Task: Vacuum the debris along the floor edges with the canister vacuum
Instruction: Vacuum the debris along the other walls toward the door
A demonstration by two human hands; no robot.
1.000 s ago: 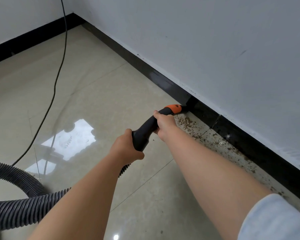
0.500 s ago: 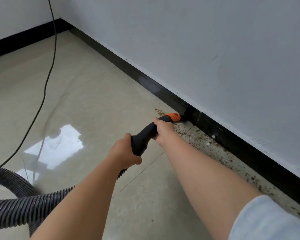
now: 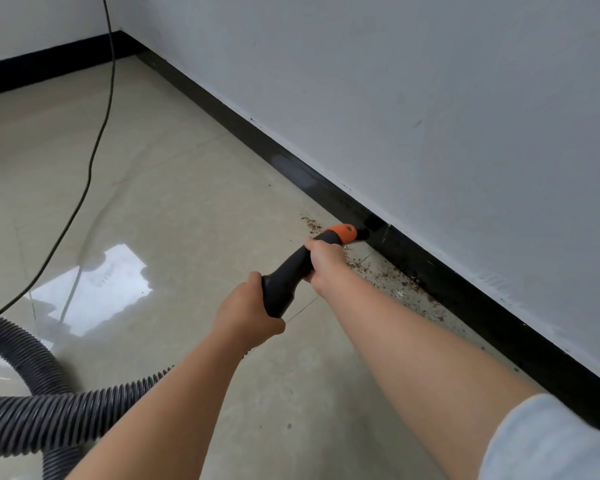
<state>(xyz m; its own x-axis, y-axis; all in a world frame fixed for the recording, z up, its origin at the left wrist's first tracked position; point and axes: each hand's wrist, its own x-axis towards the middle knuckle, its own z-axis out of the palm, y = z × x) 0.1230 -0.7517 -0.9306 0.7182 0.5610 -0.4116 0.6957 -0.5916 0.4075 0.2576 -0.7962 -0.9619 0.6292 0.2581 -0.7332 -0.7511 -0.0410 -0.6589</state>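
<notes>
Two hands, left and right, gripping one vacuum handle, scattered debris

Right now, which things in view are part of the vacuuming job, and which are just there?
In the job: vacuum handle, its orange nozzle collar, ribbed hose, debris by the black baseboard, left hand, right hand.

Just there: power cord, white wall.

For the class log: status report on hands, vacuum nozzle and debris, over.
Left hand and right hand both grip the nozzle handle. Orange tip at black baseboard. Debris remains. Nothing blocking.
</notes>
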